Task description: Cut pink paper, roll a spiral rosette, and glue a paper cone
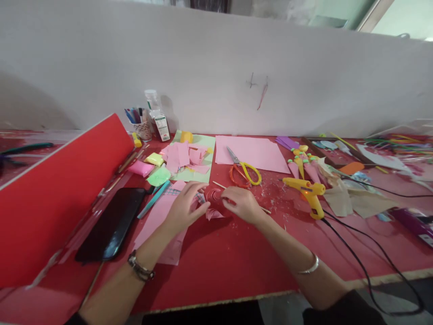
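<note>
A small red ringed round thing [212,195], perhaps a coil or roll, sits on the red table between my hands. My left hand [186,204] is at its left side, thumb and fingers apart, the fingertips close to its upper edge. On the other side, the curled fingers of my right hand [241,204] pinch its right edge. Just below it lies a folded pink paper piece [214,214]. A thin wooden stick [266,210] shows partly behind my right hand. Under my left wrist are pink paper strips [154,225] and a checked piece partly covered by the hand.
Behind are yellow-and-red scissors [244,172], pink sheets [253,153] and paper scraps [184,155]. At right stands a yellow glue gun [306,189] with its black cable [352,255]. A black phone [113,225] and a red board [64,198] lie left. A white partition [209,67] rises behind.
</note>
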Demonstrator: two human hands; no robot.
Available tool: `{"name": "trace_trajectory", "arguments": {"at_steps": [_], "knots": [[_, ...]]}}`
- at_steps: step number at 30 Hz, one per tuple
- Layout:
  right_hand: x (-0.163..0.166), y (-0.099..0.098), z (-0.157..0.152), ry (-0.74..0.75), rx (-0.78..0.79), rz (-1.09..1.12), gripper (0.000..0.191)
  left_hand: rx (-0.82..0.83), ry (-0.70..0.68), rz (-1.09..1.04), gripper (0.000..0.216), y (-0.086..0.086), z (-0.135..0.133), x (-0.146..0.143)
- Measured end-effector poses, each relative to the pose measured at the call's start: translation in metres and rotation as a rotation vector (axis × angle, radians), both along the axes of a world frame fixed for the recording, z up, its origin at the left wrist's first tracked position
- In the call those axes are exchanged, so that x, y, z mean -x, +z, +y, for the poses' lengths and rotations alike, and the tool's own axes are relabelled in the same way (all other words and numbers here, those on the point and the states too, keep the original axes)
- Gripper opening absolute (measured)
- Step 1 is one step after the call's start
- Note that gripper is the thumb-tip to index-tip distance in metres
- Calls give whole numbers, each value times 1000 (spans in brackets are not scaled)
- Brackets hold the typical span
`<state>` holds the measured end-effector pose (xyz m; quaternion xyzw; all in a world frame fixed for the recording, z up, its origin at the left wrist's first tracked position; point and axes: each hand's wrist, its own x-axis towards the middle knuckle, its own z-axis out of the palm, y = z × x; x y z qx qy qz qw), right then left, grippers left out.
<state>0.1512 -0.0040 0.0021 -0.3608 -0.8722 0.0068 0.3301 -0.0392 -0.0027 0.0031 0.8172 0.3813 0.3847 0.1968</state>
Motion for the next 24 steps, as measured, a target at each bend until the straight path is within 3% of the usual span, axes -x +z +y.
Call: {"name": "trace_trajectory", "arguments": {"at_steps": [4, 9, 18, 24], "knots": [[5, 1, -2, 64, -45, -73, 20, 3, -61, 68, 38, -1, 2, 0], [8, 0, -1, 84, -41, -33, 25, -5, -154, 175, 33, -5, 7, 0], [6, -5, 2, 16, 37, 53, 19, -5, -97, 169, 26, -7, 9, 4], [0, -3, 4, -52, 31, 79, 15, 41, 19, 35, 24, -4, 12, 9]]}}
